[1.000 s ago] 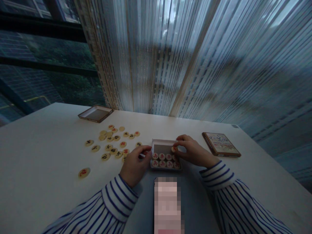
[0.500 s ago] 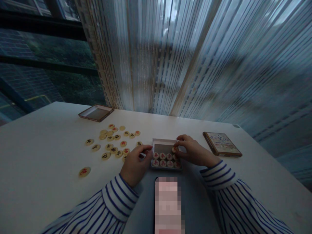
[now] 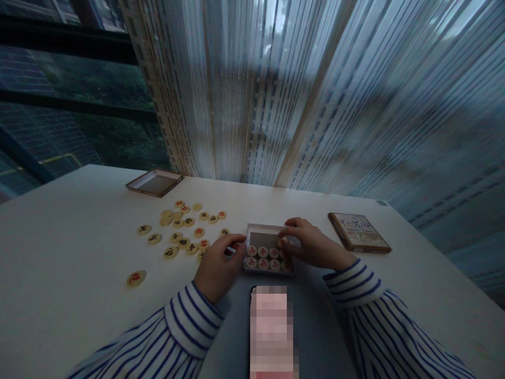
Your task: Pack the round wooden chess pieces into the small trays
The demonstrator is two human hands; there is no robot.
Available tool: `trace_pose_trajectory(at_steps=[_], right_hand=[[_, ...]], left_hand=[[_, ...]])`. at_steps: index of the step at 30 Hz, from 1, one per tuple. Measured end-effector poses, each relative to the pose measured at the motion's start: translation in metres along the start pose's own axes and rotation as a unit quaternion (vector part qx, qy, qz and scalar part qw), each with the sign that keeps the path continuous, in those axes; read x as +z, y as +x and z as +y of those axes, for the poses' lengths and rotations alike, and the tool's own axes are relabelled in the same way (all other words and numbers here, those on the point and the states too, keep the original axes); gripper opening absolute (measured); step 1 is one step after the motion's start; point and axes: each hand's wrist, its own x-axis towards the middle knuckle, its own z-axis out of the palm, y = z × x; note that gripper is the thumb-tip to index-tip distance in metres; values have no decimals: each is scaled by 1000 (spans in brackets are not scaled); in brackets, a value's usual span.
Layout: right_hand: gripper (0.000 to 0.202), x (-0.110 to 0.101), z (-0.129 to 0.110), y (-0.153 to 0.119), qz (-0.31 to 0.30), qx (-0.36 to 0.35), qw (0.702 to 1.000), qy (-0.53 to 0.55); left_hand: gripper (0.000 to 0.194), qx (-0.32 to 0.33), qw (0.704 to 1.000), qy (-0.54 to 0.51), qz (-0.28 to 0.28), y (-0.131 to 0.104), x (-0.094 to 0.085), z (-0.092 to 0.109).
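A shallow open box [image 3: 263, 228] stands on the table between my hands. Rows of round Chinese chess pieces [image 3: 263, 263] with red characters lie in its near part, while the grey bottom shows farther back. Against the box's left wall, my left hand [image 3: 219, 267] has its thumb and fingers curled at the edge. My right hand [image 3: 311, 243] reaches over the right side, its thumb and fingers closed on a Chinese chess piece [image 3: 280, 242] that they partly cover. To the left lie many loose pieces [image 3: 183, 242], some with red or black characters, some blank side up.
An empty-looking box lid [image 3: 154, 183] lies at the back left of the white table [image 3: 79, 221]. A flat printed box [image 3: 361, 231] is at the right. A phone [image 3: 272, 331] with a blurred screen lies nearest me. Behind hangs a string curtain [image 3: 236, 105].
My right fingers have shifted slightly over the piece at the box's right side, covering more of it. My left hand stays at the box; the loose pieces have not moved.
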Motion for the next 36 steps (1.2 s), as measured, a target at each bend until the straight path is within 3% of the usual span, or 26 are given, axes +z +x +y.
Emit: trace_pose_trajectory(at_steps=[12, 27, 36], right_hand=[[22, 3, -1, 2, -5, 0, 1000, -22], [22, 1, -3, 1, -21, 3, 999, -28], [32, -14, 4, -3, -20, 37, 999, -7]], left_hand=[[23, 57, 998, 24, 1, -2, -1, 2], [20, 73, 997, 31, 9, -1, -1, 1], [20, 95, 992, 85, -2, -1, -6, 2]])
